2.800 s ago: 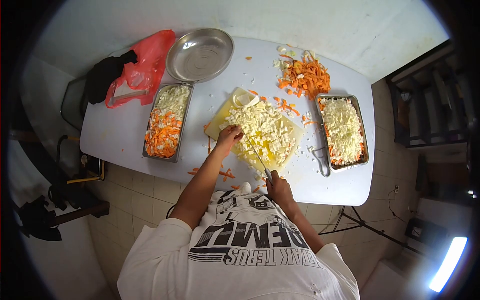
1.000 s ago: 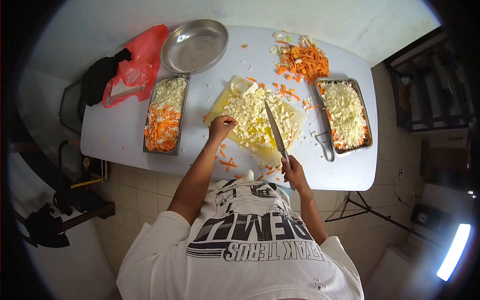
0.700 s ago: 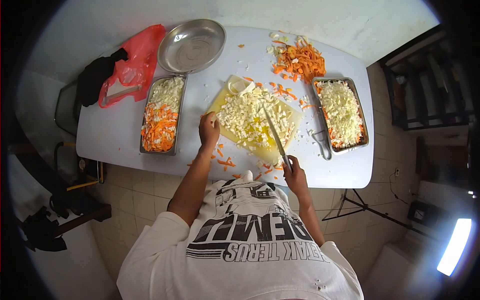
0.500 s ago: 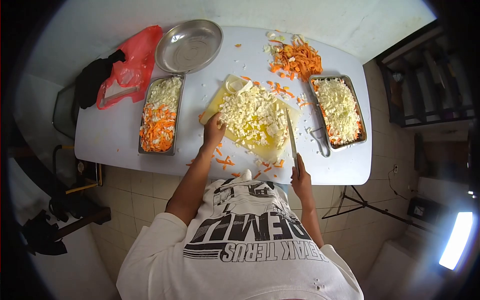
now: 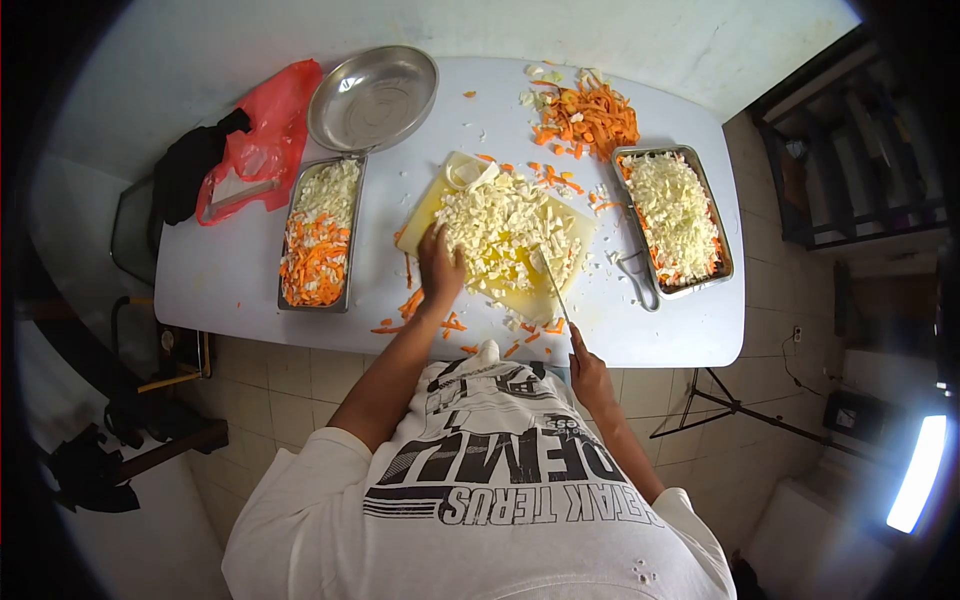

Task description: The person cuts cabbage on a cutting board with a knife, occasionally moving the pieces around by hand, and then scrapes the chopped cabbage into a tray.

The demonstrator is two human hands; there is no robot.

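Chopped pale cabbage [image 5: 508,215] is heaped across a yellow cutting board [image 5: 420,215] in front of me. My left hand [image 5: 440,268] rests at the left edge of the heap, its thumb apart from the fingers; the fingertips are partly hidden against the cabbage. A knife [image 5: 554,285] is gripped by the handle in my right hand [image 5: 591,382], near the table's front edge. Its blade slants up and left over the lower right part of the board, with the tip among the cabbage pieces.
Two metal trays hold shredded cabbage and carrot, the left tray [image 5: 349,245] and the right tray [image 5: 726,240]. A round metal pan [image 5: 375,95] and a red plastic bag [image 5: 270,130] lie at the back left. Carrot peelings [image 5: 595,115] are piled behind; a peeler-like metal tool [image 5: 640,280] lies right.
My left hand has moved right and inward against the cabbage. The knife has swung left, away from the board's right edge, and my right hand has dropped slightly toward me.
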